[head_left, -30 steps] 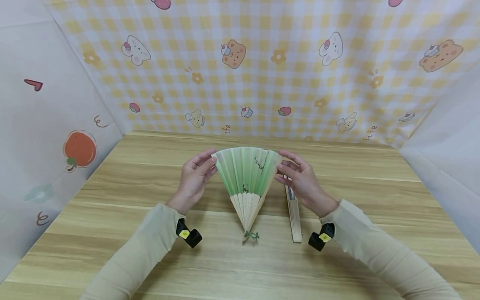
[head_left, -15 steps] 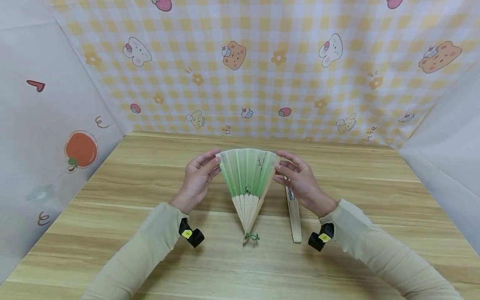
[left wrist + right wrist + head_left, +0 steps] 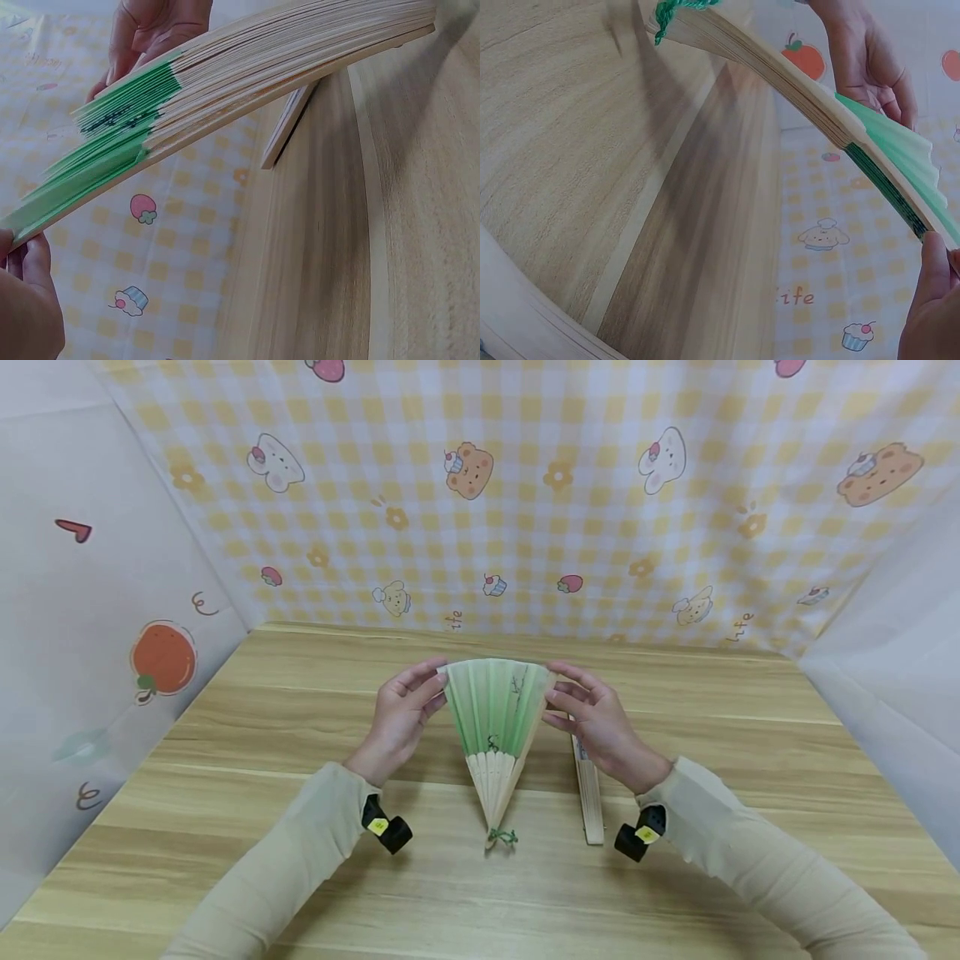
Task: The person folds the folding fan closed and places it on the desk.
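Note:
A green folding fan with pale wooden ribs stands partly spread between the two hands, its narrow end with a green cord pointing toward me. My left hand pinches the fan's left outer edge near the top. On the other side my right hand pinches the right outer edge between thumb and fingers. The left wrist view shows the pleats bunched at an angle, with the ribs running to the upper right. A second folding fan, folded up, lies on the table beside the right hand, which covers its upper part.
The wood-grain table reaches back to a yellow checked cloth with cartoon prints. White cloth hangs on the left side, and another white sheet hangs on the right.
Both hands have come closer together, the left moving right and the right slightly left. The green fan's spread has narrowed a little. The folded fan has not moved.

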Demonstrator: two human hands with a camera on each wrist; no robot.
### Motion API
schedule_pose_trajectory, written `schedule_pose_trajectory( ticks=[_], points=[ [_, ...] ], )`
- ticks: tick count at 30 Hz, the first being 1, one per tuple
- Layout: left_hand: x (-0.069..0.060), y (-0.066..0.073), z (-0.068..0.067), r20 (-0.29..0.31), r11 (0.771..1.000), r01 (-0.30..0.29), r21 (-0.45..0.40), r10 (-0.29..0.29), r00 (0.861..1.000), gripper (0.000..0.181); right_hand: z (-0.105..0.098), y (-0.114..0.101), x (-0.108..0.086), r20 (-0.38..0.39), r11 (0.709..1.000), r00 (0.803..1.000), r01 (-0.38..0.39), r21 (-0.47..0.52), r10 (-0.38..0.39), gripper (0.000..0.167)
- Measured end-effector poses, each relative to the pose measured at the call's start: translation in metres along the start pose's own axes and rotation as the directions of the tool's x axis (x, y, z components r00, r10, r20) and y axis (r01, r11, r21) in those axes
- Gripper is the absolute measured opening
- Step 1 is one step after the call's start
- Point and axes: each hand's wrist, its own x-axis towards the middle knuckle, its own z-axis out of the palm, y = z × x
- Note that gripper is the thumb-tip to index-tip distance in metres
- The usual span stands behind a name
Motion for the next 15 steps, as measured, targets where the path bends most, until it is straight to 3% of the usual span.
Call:
schedule_pose_trajectory(
  ticks=[15],
  points=[
    [-0.0006, -0.0006, 0.0029, 0.027, 0.999, 0.031, 0.020, -0.032, 0.999, 0.027, 0.0027, 0.0007, 0.0006, 0.019, 0.999, 1.000, 0.006, -0.037, -0.006, 0.044]
  ],
)
